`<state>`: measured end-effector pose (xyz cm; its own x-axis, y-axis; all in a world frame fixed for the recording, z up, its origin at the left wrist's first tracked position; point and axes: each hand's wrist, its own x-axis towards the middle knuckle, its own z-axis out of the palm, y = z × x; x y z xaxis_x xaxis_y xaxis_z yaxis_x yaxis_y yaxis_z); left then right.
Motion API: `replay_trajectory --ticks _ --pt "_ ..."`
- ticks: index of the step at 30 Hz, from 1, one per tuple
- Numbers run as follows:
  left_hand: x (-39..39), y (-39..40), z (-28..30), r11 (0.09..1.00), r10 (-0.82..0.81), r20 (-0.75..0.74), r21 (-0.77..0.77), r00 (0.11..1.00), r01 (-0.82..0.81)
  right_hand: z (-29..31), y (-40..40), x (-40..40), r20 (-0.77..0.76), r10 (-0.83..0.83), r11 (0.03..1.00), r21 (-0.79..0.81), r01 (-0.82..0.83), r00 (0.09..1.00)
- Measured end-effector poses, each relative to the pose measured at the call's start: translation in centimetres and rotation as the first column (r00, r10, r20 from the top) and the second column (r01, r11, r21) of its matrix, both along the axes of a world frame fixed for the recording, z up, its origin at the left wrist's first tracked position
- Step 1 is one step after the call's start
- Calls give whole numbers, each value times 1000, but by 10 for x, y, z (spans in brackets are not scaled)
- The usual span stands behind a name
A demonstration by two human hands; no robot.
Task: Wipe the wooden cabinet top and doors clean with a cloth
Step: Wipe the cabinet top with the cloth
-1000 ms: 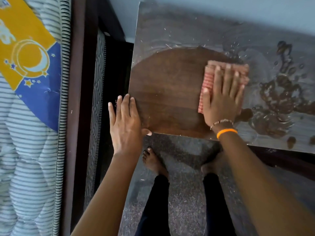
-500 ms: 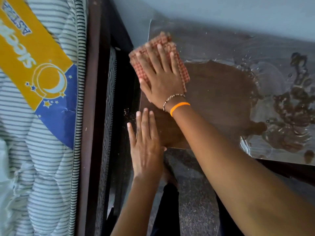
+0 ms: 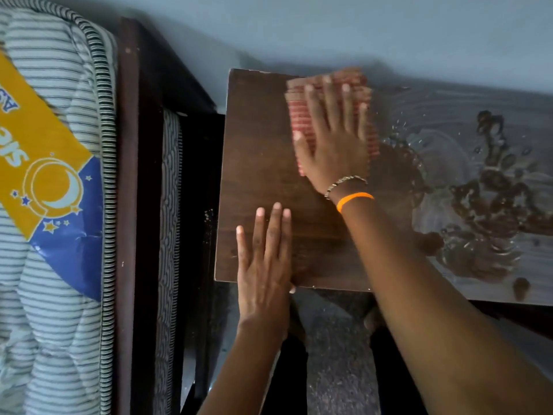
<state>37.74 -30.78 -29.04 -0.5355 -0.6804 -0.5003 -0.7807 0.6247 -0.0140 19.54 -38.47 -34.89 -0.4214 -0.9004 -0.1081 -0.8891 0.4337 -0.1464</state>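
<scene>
Head view looks straight down on a wooden cabinet top (image 3: 263,163) set against a pale blue wall (image 3: 329,28) at 12 o'clock. Its left part is dark, bare wood; from about the middle toward 3 o'clock the surface is grey with dust (image 3: 449,121) and dotted with dark wet blotches (image 3: 496,205).

A folded red-and-white checked cloth (image 3: 299,121) lies flat on the top near its back edge, at about 12 o'clock of the cleaned patch, right where dark wood meets dust. The right hand (image 3: 335,139) lies spread over it, fingers straight and pointing to 12 o'clock, palm pressing the cloth down; the cloth looks motion-blurred. At that wrist sit a bead bracelet (image 3: 344,182) and an orange band (image 3: 354,199).

The left hand (image 3: 263,262) rests flat on the front left corner of the top at about 7 o'clock, fingers straight and together, thumb at the front edge, holding nothing.

At 9 o'clock, just beside the cabinet, stands a dark bed frame (image 3: 128,205) carrying a striped mattress (image 3: 59,324) with a yellow-and-blue moon label (image 3: 51,187). At 6 o'clock a speckled floor (image 3: 332,369) shows between the arms.
</scene>
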Motion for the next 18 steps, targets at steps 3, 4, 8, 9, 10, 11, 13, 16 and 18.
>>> replay_trajectory --ticks 3,4,8,9,10,11,13,16,18 --pt "-3 1 0 1000 1 -18 -12 1000 -1 0 33 -44 -39 -144 989 29 146 989" --pt "-4 3 -1 1000 6 -37 -26 999 -7 0 41 -56 -55 -182 982 43 184 982" --pt "-4 8 -2 993 20 -59 -118 998 -27 1 65 -81 -65 -293 950 91 298 954" --pt "-5 8 -2 989 19 -52 -143 998 -26 2 73 -80 -65 -337 934 100 343 939" --pt "-6 7 -3 986 16 -43 -164 999 -23 4 83 -75 -65 -387 915 101 392 920" --pt "-7 6 -4 983 16 -43 -181 999 -23 4 93 -67 -64 -431 895 97 435 900" --pt "-10 7 -4 983 25 -50 -183 998 -34 7 107 -44 -55 -470 873 116 473 881" --pt "-12 5 -8 975 39 -83 -213 996 -56 10 91 -10 -22 -400 907 136 399 916" --pt "-10 4 -8 974 46 -90 -217 995 -65 9 53 7 37 -267 959 105 262 963"
